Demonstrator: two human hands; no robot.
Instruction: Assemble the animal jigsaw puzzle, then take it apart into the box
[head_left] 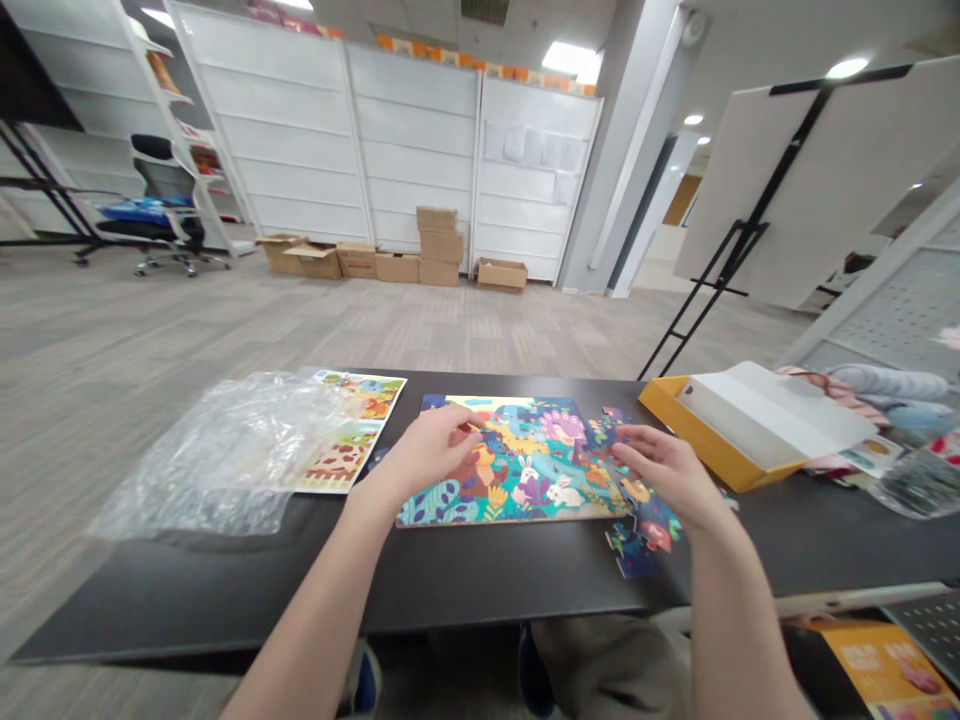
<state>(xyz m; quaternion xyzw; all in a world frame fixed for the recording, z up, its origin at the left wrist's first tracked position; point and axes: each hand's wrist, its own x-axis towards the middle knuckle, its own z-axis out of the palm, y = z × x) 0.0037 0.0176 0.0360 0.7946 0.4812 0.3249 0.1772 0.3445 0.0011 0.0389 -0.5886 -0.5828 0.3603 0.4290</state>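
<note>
A colourful jigsaw puzzle (536,465) with rabbits and other animals lies on the black table, largely assembled. My left hand (435,450) is over its left part, palm down, fingers loosely curved and the thumb apart from them; I see nothing held there. At the puzzle's right edge, my right hand (667,468) has its thumb and forefinger close about a dark blue puzzle piece (600,432), whose outline is partly lost among its neighbours. Several loose puzzle pieces (634,550) lie below and beside the right hand, some overlapping.
Crumpled clear plastic bags (217,455) cover part of a printed picture sheet (341,455) on the left. An open yellow box (720,445) with a white flap stands at right, near rolled cloth (889,382) and a clear packet (922,485). The black table (480,585) has its front edge near me.
</note>
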